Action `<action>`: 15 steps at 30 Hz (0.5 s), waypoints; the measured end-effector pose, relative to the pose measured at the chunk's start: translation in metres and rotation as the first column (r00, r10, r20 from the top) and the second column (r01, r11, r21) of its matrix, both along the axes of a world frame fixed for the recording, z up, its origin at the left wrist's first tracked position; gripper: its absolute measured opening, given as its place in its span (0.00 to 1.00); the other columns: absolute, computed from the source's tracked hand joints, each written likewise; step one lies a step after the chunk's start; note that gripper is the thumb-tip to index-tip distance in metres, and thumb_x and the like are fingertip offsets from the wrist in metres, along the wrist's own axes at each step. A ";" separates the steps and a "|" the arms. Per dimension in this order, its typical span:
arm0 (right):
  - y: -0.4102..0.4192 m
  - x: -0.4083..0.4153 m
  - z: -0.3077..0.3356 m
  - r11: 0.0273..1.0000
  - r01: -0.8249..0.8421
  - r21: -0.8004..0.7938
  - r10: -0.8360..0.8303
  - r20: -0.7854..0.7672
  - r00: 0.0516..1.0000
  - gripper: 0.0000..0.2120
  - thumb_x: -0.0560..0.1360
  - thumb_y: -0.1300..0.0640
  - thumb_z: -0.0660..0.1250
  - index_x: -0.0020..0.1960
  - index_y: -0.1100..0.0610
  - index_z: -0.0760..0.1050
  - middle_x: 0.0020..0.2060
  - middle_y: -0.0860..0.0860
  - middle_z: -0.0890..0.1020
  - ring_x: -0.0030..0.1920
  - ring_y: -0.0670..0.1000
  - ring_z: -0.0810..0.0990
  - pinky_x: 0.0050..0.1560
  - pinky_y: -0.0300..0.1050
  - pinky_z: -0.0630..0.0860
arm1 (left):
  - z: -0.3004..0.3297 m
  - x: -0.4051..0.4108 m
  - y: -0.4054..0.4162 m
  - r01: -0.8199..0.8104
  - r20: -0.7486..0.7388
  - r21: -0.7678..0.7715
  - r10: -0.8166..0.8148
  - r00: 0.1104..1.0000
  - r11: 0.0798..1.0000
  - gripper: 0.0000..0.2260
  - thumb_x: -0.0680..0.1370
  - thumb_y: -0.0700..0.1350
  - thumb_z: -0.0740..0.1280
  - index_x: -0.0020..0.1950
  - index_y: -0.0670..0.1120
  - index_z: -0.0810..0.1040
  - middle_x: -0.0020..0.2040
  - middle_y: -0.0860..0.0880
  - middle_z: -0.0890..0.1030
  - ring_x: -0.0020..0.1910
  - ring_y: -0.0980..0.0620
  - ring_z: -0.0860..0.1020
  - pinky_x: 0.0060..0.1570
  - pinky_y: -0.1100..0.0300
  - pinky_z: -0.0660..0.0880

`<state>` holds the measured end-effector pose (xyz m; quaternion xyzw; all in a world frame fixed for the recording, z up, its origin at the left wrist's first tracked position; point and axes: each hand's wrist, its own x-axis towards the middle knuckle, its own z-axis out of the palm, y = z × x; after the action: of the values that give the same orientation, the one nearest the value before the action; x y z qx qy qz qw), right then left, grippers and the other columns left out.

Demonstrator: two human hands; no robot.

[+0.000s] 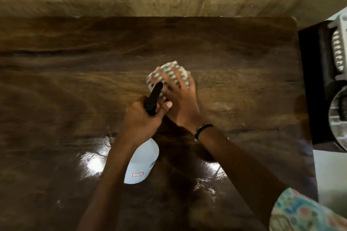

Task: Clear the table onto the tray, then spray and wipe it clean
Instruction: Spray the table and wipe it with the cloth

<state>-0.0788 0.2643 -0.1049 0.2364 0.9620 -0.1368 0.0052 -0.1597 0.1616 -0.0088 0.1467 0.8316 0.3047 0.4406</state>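
Wiping table (75, 73): right hand (178, 93) flat on cloth (170, 76), left hand (142, 120) clamped round spray bottle (142, 161); nozzle near cloth hand, stray squeeze could wet it.

The scene is looking dim and warm-toned. Overhead light is bouncing off the wet-looking dark wooden surface (56, 80) as white glare patches, one just left of the spray bottle (141, 163) and fainter ones right of it. A dark shadow is pooling under the forearms beside the bottle. Motion blur is smearing the wood grain and the wall beyond the surface. Wide-angle distortion is bending the surface's far edge and corners.
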 end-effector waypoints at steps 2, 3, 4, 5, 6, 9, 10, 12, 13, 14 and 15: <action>-0.003 0.025 -0.001 0.994 -0.110 -0.003 0.110 -0.027 0.994 0.23 0.77 0.44 0.53 0.70 0.45 0.67 0.72 0.48 0.67 0.74 0.59 0.60 0.72 0.68 0.53 | 0.002 0.007 -0.003 0.015 -0.030 -0.008 -0.016 0.999 1.000 0.14 0.71 0.57 0.70 0.43 0.47 0.76 0.33 0.49 0.76 0.38 0.45 0.76 0.46 0.52 0.76; 0.005 0.041 -0.001 0.995 -0.100 0.003 0.100 -0.021 0.995 0.24 0.76 0.44 0.54 0.71 0.45 0.65 0.73 0.48 0.66 0.75 0.58 0.59 0.72 0.67 0.53 | 0.003 0.010 -0.005 0.021 -0.036 -0.005 -0.021 0.999 1.000 0.15 0.71 0.57 0.70 0.45 0.46 0.77 0.34 0.48 0.77 0.38 0.45 0.77 0.46 0.52 0.75; 0.015 0.060 -0.002 0.999 -0.045 0.021 0.045 0.003 0.999 0.25 0.76 0.43 0.55 0.73 0.44 0.62 0.74 0.47 0.63 0.75 0.57 0.57 0.72 0.67 0.54 | 0.004 0.013 -0.008 0.026 -0.038 -0.002 -0.026 0.999 1.000 0.16 0.72 0.57 0.70 0.48 0.44 0.77 0.34 0.48 0.77 0.38 0.46 0.77 0.45 0.53 0.75; 0.027 0.080 -0.003 0.998 0.047 0.048 -0.049 0.034 0.998 0.27 0.75 0.43 0.55 0.74 0.43 0.59 0.75 0.46 0.60 0.76 0.56 0.55 0.72 0.67 0.54 | 0.006 0.017 -0.011 0.031 -0.037 0.000 -0.031 0.999 1.000 0.17 0.72 0.56 0.69 0.49 0.43 0.77 0.35 0.47 0.77 0.39 0.46 0.77 0.45 0.54 0.74; 0.039 0.098 -0.003 0.982 0.180 0.065 -0.183 0.054 0.982 0.28 0.75 0.42 0.54 0.74 0.43 0.57 0.76 0.46 0.59 0.76 0.55 0.53 0.72 0.66 0.54 | 0.007 0.020 -0.014 0.035 -0.036 0.002 -0.035 0.999 0.999 0.17 0.72 0.56 0.68 0.50 0.43 0.77 0.35 0.47 0.77 0.39 0.46 0.77 0.43 0.56 0.73; 0.045 0.127 0.002 0.821 0.569 0.054 -0.571 0.050 0.819 0.28 0.75 0.42 0.51 0.75 0.43 0.56 0.76 0.45 0.57 0.76 0.56 0.52 0.72 0.65 0.52 | 0.007 0.035 -0.023 0.024 -0.020 0.011 -0.024 1.000 1.000 0.16 0.73 0.55 0.68 0.49 0.43 0.77 0.35 0.46 0.77 0.39 0.47 0.77 0.40 0.59 0.71; 0.037 0.126 0.003 0.778 0.627 0.044 -0.628 0.052 0.776 0.29 0.75 0.42 0.51 0.75 0.42 0.55 0.77 0.45 0.56 0.77 0.56 0.51 0.72 0.65 0.51 | 0.007 0.040 -0.025 0.012 -0.004 0.013 -0.012 1.000 1.000 0.16 0.73 0.55 0.69 0.49 0.43 0.77 0.35 0.47 0.77 0.38 0.47 0.77 0.40 0.59 0.71; 0.012 0.118 0.003 0.782 0.623 0.014 -0.622 0.076 0.780 0.29 0.75 0.43 0.52 0.75 0.42 0.53 0.77 0.45 0.53 0.77 0.57 0.48 0.72 0.66 0.48 | 0.006 0.052 -0.030 -0.004 0.019 0.003 0.004 1.000 1.000 0.15 0.72 0.55 0.69 0.48 0.44 0.78 0.34 0.48 0.76 0.37 0.49 0.76 0.40 0.59 0.71; -0.004 0.114 0.004 0.827 0.562 0.009 -0.561 0.082 0.824 0.29 0.75 0.44 0.53 0.75 0.42 0.53 0.77 0.46 0.53 0.77 0.56 0.49 0.72 0.66 0.47 | 0.005 0.059 -0.032 -0.002 0.016 -0.004 0.002 1.000 1.000 0.15 0.72 0.56 0.69 0.48 0.44 0.78 0.33 0.48 0.76 0.37 0.49 0.76 0.40 0.59 0.71; -0.021 0.112 0.004 0.881 0.472 0.008 -0.472 0.079 0.878 0.29 0.75 0.44 0.54 0.75 0.43 0.55 0.77 0.47 0.55 0.76 0.56 0.50 0.71 0.67 0.47 | 0.006 0.066 -0.034 0.004 0.003 -0.010 -0.004 1.000 1.000 0.15 0.72 0.56 0.69 0.47 0.44 0.78 0.34 0.49 0.76 0.37 0.49 0.77 0.40 0.59 0.71; -0.036 0.114 0.003 0.933 0.360 0.006 -0.360 0.072 0.930 0.28 0.75 0.45 0.55 0.75 0.44 0.57 0.76 0.48 0.57 0.76 0.57 0.52 0.71 0.67 0.48 | 0.006 0.073 -0.036 0.007 -0.011 -0.015 -0.007 1.000 1.000 0.16 0.72 0.55 0.70 0.48 0.43 0.78 0.35 0.49 0.77 0.39 0.48 0.77 0.42 0.59 0.72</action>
<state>0.0350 0.2286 -0.1020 0.4134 0.9011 -0.1302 0.0155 -0.0864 0.1260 -0.0029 0.1480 0.8357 0.2964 0.4381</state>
